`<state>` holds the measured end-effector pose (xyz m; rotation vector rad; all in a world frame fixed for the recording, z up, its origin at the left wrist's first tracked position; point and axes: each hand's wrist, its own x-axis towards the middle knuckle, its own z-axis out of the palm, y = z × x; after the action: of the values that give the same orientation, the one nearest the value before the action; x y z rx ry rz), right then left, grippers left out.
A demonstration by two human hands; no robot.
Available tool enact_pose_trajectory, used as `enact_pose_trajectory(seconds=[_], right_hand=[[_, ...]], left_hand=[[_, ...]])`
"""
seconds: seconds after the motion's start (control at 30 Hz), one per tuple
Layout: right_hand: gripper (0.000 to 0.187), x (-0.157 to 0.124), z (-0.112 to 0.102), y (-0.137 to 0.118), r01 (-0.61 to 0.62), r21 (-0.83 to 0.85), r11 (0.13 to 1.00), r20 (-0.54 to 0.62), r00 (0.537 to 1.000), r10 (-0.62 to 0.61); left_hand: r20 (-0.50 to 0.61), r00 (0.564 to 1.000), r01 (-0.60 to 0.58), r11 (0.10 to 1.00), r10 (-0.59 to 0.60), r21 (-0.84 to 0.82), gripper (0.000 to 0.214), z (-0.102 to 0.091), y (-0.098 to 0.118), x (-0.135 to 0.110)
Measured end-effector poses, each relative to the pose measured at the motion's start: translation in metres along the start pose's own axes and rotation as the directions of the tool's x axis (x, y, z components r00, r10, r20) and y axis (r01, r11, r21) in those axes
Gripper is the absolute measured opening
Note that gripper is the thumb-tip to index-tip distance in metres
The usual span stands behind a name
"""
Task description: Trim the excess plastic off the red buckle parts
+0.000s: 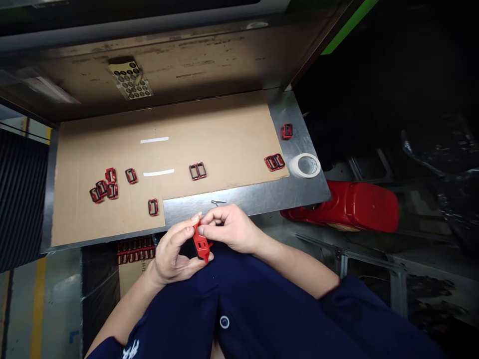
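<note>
Close to my body, off the table's front edge, my left hand (175, 252) grips a small red plastic part (202, 244) with a dark edge and small rectangular holes. Its fingers and thumb press the part from both ends. My right hand (230, 228) pinches at the upper end of the same part with thumb and forefinger; whether a smaller piece sits between those fingertips is hidden. Just beyond my right hand, a thin dark metal tool (218, 202) lies on the bare metal. A red and black frame (153, 207) lies on the cardboard left of my hands.
Several red and black frames (112, 190) cluster on the cardboard (224, 129) at left. More frames (275, 162) lie at right, near a tape roll (306, 165). A dotted sticker sheet (131, 81) hangs on the back panel. A red molded object (348, 205) stands beyond the table's right end.
</note>
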<state>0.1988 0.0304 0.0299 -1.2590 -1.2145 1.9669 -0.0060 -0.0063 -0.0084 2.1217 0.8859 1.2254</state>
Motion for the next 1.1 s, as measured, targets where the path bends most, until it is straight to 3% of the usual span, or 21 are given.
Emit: enact_pose_trajectory(seconds=[0.1,0.2,0.27,0.33,0.37,0.4,0.43,0.47,0.5,0.53,0.63,0.73,0.8,0.87,1.03,1.1], right_hand=[[0.022,0.003,0.0,0.001,0.053,-0.021,0.998,0.041,0.998,-0.052],[0.025,0.015,-0.003,0.015,0.034,0.116,0.993,0.11,0.993,-0.047],[0.025,0.027,-0.008,0.034,-0.032,0.186,0.982,0.016,0.999,0.029],[0.028,0.04,-0.015,0.06,-0.098,0.169,0.981,-0.17,0.977,0.127],[0.029,0.045,-0.019,0.074,-0.129,0.158,0.979,-0.215,0.963,0.161],[0.029,0.049,-0.023,0.089,-0.156,0.149,0.976,-0.242,0.952,0.189],[0.029,0.052,-0.027,0.103,-0.18,0.139,0.974,-0.266,0.94,0.212],[0.028,0.054,-0.03,0.116,-0.203,0.126,0.971,-0.284,0.93,0.232],[0.027,0.055,-0.033,0.129,-0.226,0.111,0.968,-0.299,0.921,0.25],[0.027,0.056,-0.036,0.14,-0.247,0.097,0.964,-0.314,0.911,0.265],[0.027,0.059,-0.038,0.168,-0.293,0.055,0.955,-0.346,0.891,0.293],[0.026,0.063,-0.037,0.186,-0.314,0.012,0.95,-0.36,0.885,0.297],[0.026,0.065,-0.036,0.195,-0.325,-0.01,0.946,-0.36,0.883,0.3],[0.025,0.064,-0.035,0.2,-0.338,-0.023,0.941,-0.36,0.881,0.308],[0.025,0.064,-0.036,0.206,-0.364,-0.026,0.931,-0.363,0.871,0.33],[0.025,0.066,-0.036,0.207,-0.384,-0.017,0.923,-0.356,0.865,0.353]], left_hand=[[0.007,1.0,0.005,1.0,-0.004,-0.023,0.094,0.002,0.001,-0.003],[-0.036,0.997,0.07,0.993,-0.073,-0.091,0.09,0.005,0.001,-0.014],[-0.097,0.983,0.142,0.981,-0.156,-0.134,0.086,0.002,-0.005,-0.025],[-0.181,0.94,0.273,0.956,-0.288,-0.107,0.078,-0.011,-0.02,-0.036],[-0.225,0.897,0.381,0.923,-0.381,-0.048,0.074,-0.021,-0.031,-0.042],[-0.287,0.821,0.527,0.849,-0.493,0.05,0.07,-0.034,-0.044,-0.047],[-0.34,0.706,0.695,0.7,-0.621,0.163,0.068,-0.048,-0.059,-0.052],[-0.327,0.562,0.824,0.479,-0.76,0.302,0.07,-0.062,-0.074,-0.056],[-0.298,0.407,0.855,0.246,-0.863,0.456,0.07,-0.075,-0.09,-0.06],[-0.297,0.335,0.85,0.151,-0.894,0.505,0.069,-0.086,-0.105,-0.062],[-0.295,0.192,0.824,-0.01,-0.936,0.567,0.062,-0.099,-0.141,-0.064],[-0.328,0.088,0.789,-0.136,-0.941,0.599,0.071,-0.09,-0.159,-0.06],[-0.355,0.06,0.767,-0.184,-0.933,0.614,0.077,-0.082,-0.162,-0.056],[-0.38,0.08,0.754,-0.193,-0.922,0.628,0.078,-0.076,-0.157,-0.054],[-0.38,0.274,0.737,-0.061,-0.883,0.673,0.054,-0.059,-0.138,-0.055],[-0.351,0.309,0.74,-0.009,-0.884,0.673,0.041,-0.049,-0.137,-0.055]])
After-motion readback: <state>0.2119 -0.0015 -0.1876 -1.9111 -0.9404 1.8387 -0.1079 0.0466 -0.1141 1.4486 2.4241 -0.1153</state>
